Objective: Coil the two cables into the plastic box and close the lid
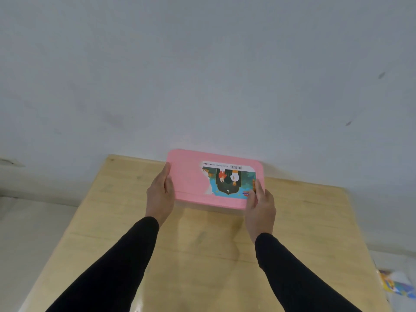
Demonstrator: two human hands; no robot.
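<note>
1. Plastic box (209, 207) – at 12 o'clock end of counter (202, 255), by the wall (202, 75). Only a thin pale strip of its body shows under the lid; contents hidden, cables not visible.
2. Lid (191, 181) – pink, rectangular w/ rounded corners, lying flat over the box. Whether fully snapped down: cannot tell.
3. Label (228, 181) – colour sticker on lid's 3 o'clock half, printed picture upside-down to the viewer, barcode strip along its 12 o'clock edge, one corner torn away.
4. Left hand (160, 194) – at lid's 9 o'clock short edge, fingers pressed along the side, thumb on the rim; gripping the lid/box.
5. Right hand (261, 203) – at the 3 o'clock short edge, thumb lying on top over the label's corner, fingers wrapped round the side; gripping likewise.
6. Sleeves (117, 266) – black, long, reaching to both wrists.
7. Counter – light wood, glossy finish.
8. Printed sheet (392, 283) – coloured, off the counter at 4 o'clock; blurred.
</note>
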